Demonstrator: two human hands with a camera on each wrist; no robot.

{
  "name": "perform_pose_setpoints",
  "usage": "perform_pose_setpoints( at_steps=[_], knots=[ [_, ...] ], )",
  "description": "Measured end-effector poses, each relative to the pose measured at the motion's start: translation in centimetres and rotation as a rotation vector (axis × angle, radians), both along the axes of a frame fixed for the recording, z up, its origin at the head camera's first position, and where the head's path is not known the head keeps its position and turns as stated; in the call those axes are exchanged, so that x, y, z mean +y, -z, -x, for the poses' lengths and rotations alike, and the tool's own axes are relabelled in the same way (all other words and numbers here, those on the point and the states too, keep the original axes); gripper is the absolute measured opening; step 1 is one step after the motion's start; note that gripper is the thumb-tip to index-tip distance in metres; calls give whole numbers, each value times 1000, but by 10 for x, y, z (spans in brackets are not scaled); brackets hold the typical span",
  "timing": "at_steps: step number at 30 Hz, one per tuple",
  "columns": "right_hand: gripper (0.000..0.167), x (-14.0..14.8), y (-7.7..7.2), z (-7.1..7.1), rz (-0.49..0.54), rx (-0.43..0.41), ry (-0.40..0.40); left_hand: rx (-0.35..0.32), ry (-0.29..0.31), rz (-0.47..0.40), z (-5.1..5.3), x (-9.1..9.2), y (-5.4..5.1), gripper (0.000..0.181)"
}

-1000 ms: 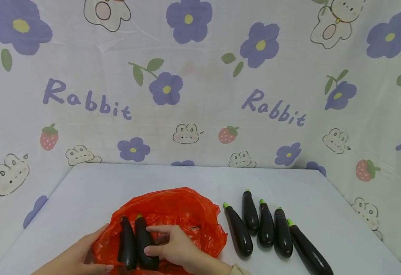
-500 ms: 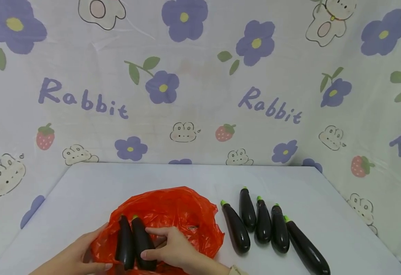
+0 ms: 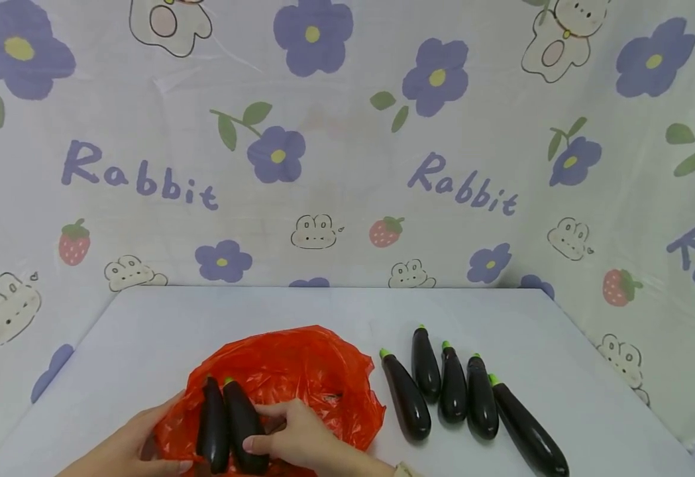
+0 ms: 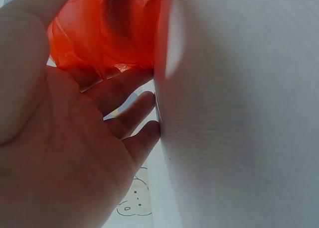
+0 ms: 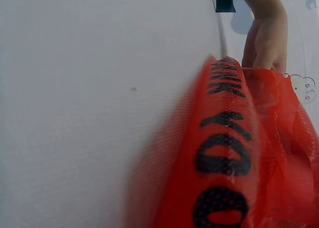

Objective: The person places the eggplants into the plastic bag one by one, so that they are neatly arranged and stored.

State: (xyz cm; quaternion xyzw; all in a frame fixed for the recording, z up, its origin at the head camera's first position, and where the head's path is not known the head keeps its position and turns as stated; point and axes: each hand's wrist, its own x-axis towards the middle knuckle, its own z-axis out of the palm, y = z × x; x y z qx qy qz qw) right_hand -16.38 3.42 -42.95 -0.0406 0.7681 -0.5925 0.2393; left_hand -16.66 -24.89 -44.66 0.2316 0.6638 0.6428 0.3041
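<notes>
A red plastic bag [image 3: 299,354] lies with its mouth spread wide. Two dark eggplants lie side by side in it. My right hand [image 3: 302,434] pinches the right-hand eggplant [image 3: 241,427] between thumb and fingers. The left-hand eggplant [image 3: 213,427] is right beside it. At the bag's left side, my left hand [image 3: 126,444] has its thumb in front and its fingers behind. In the left wrist view those fingers [image 4: 117,93] are nearly straight, touching the bag's outside and the table. The right wrist view shows black lettering on the bag [image 5: 224,138]; the right hand is out of sight there.
Several more eggplants [image 3: 407,397] with green stem ends lie in a loose row right of the bag on the white table [image 3: 323,305]. A cloth backdrop [image 3: 347,165] with flowers and rabbits hangs behind and along both sides.
The head view has drifted slightly to the right. Within the bag, the pinched eggplant has shifted a little left, closer to the other eggplant, with the right hand. The left hand stays at the bag's side.
</notes>
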Motion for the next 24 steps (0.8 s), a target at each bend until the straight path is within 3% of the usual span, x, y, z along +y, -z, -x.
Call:
perform_pose_setpoints(
  at_steps=[10, 18, 24],
  knots=[
    [42, -1, -2, 2, -18, -16, -20, 0, 35, -67, 1, -1, 2, 76],
    [42, 9, -11, 3, -30, -24, -93, 19, 6, -17, 1, -3, 4, 78],
    [38, 30, -31, 1, -60, 79, -89, 29, 2, -5, 1, -4, 5, 80]
  ],
)
